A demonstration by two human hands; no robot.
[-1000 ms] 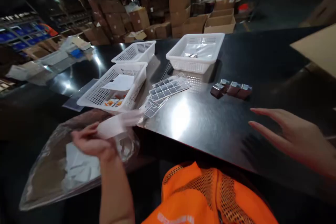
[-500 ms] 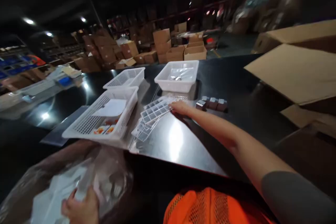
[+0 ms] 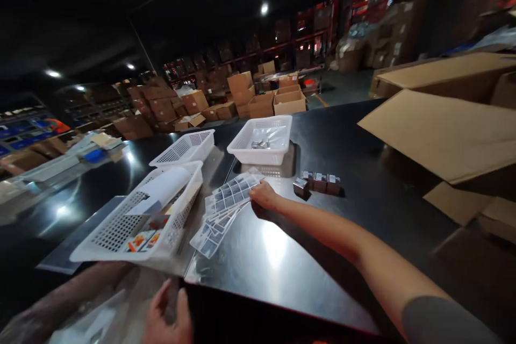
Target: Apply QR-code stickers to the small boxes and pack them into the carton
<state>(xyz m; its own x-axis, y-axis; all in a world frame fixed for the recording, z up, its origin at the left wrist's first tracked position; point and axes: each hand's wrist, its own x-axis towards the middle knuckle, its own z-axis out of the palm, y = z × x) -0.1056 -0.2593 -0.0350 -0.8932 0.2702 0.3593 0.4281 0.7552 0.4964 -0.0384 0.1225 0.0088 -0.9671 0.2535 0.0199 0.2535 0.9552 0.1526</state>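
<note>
My right hand [image 3: 263, 195] pinches the right-hand edge of a sheet of square labels [image 3: 230, 196], the top one of a fanned pile on the metal table. More label sheets [image 3: 214, 232] lie askew beneath it. My left hand [image 3: 167, 316] is low in the view, over the edge of a clear plastic bag [image 3: 115, 293], thumb and fingers apart with nothing between them. White sheets [image 3: 99, 320] lie inside that bag. Several small dark boxes [image 3: 320, 183] with shiny tops stand on the table to the right of my right hand.
Left of the labels, a white basket [image 3: 100, 231] holds a paper sheet [image 3: 161, 191] and orange-printed packs [image 3: 143, 241]. Behind stand another white basket [image 3: 183, 149] and one holding a clear bag [image 3: 258, 156]. An open carton [image 3: 443, 134] borders the table's right side.
My left hand has come up and right, out of the bag, and its fingers have spread. The right hand stays at the label sheets. The camera view has tilted upward.
</note>
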